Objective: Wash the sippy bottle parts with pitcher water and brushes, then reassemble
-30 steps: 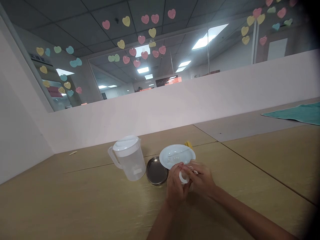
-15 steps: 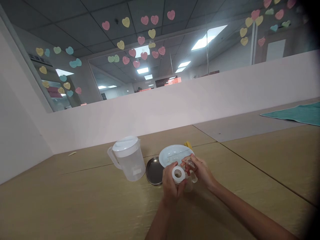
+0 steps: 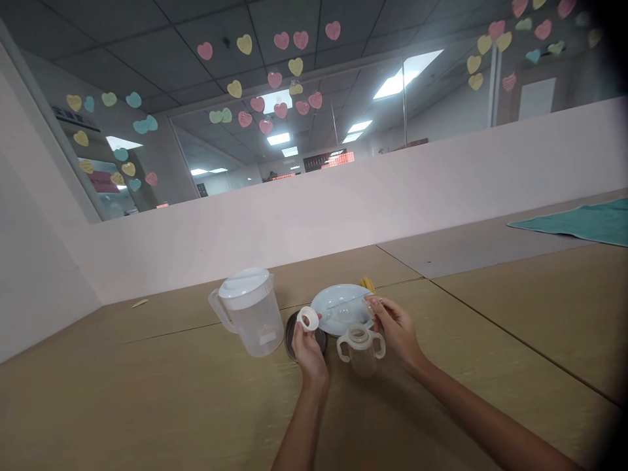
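Note:
My left hand [image 3: 310, 353] pinches a white screw ring [image 3: 308, 318], its round hole facing me, above a dark metal tray [image 3: 290, 340]. A clear baby bottle [image 3: 363, 358] with two side handles stands upright and uncapped on the table, between my hands. Just right of and behind the bottle is my right hand [image 3: 400, 330], its thumb and fingers closed on a small clear piece, possibly a teat, mostly hidden by the fingers. Behind the bottle lies a pale blue-white plate [image 3: 320, 307] with clear items on it that I cannot make out.
A lidded plastic pitcher [image 3: 255, 324] stands left of the tray. Something yellow [image 3: 367, 284] lies behind the plate. A teal cloth [image 3: 583, 222] lies far right, and a small pale strip [image 3: 140, 303] far left. A low wall [image 3: 343, 209] with glass above closes off the back.
My left hand has moved left with the white ring, away from the bottle, which now shows between the hands. My right hand has shifted slightly, still holding the small clear piece.

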Demonstrator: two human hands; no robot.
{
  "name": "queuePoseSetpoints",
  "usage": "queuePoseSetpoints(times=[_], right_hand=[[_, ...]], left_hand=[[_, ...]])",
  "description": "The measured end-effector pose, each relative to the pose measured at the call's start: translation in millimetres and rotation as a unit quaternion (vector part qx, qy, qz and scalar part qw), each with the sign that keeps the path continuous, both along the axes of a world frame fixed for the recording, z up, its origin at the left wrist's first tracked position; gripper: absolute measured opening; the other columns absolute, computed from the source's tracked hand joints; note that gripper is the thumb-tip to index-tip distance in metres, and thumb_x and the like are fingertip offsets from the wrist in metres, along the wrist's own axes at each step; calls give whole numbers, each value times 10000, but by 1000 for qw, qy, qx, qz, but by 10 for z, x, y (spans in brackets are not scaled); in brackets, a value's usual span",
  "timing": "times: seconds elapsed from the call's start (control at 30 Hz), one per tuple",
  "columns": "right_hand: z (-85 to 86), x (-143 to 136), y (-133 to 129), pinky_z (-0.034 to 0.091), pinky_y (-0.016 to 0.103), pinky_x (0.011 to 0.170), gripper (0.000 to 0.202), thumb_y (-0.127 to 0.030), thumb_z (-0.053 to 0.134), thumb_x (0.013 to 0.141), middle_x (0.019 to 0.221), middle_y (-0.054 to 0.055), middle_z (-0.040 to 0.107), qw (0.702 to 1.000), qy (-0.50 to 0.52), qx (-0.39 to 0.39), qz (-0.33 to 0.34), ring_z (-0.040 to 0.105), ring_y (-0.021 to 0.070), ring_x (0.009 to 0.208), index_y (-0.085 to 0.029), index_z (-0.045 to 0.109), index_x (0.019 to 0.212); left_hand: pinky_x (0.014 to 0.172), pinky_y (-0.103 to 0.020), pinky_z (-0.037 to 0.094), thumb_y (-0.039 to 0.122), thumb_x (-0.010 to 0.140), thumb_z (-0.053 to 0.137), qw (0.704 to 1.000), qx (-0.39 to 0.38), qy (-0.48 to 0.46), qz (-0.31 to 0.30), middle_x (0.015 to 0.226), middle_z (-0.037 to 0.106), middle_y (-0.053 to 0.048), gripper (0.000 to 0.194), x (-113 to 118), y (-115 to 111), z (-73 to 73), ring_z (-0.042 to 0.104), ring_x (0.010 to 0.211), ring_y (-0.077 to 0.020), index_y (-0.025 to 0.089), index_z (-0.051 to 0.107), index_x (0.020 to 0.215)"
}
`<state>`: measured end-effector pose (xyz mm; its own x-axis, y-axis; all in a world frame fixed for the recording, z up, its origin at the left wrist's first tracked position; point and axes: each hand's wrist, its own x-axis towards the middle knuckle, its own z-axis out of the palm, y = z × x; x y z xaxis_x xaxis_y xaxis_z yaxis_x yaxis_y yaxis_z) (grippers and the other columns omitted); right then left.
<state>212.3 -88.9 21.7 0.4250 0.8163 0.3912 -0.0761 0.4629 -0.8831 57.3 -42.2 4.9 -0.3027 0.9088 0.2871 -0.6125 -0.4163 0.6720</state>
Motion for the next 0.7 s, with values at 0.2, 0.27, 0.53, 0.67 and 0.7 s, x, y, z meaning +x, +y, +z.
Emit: queuePoseSetpoints(times=[0.2,0.27,0.53,0.67,0.7], right_hand=[[7,-1,19,385,220,441,427,-519,616,693,626,-13,522,1000,22,-2,-10,435,87,482,-166,616,933],[0,-3,31,411,228,464,438,-507,633,680,720,17,590,1000,27,7,-13,488,105,529,-178,596,967],[-107,76,140,463,305,761,273,-429,565,754,1019,92,613,996,-55,60,-43,570,190,905,-188,618,871],[-193,204,297,459,305,696,248,-385,559,732,921,81,589,985,-135,35,-99,561,169,780,-175,644,833],[-218,237,343,457,303,665,256,-376,571,710,869,68,589,984,-145,19,-105,550,156,713,-171,641,847]], left_hand=[[803,-390,468,352,725,511,994,1,-78,-75,813,668,-83,277,-26,10,38,621,810,-213,114,647,765],[783,-384,474,343,725,499,993,1,-82,-83,834,673,-89,277,-24,-11,49,623,784,-209,115,651,760],[688,-318,477,376,670,523,996,-14,-63,-64,850,674,-107,310,-43,5,23,607,728,-194,105,660,733],[776,-305,453,408,691,566,996,-6,91,-16,923,656,-93,349,-39,37,-10,592,878,-199,119,648,868],[800,-302,442,404,693,590,989,-3,150,5,949,648,-85,370,-36,38,-23,586,901,-191,131,628,940]])
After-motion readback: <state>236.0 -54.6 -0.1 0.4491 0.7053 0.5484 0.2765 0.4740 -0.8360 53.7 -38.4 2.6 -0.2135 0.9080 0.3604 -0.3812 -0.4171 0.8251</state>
